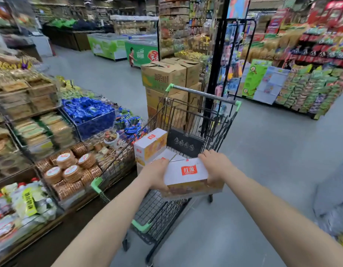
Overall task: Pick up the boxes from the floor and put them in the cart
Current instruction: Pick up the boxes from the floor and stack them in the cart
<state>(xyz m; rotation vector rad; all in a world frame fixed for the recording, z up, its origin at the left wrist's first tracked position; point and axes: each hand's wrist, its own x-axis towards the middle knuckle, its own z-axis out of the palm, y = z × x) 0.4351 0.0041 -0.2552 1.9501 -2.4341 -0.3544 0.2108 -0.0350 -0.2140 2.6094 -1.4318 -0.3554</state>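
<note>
Both hands grip box ends (long axis crosswise) over cart.

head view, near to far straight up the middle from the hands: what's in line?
Box held in both hands → white boxes already in the cart → cart handle bar → stack of brown cardboard boxes → green chest freezer.

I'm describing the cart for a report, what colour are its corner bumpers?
Light green, on the black wire cart; the corner bumpers show clearly in the head view.
</note>
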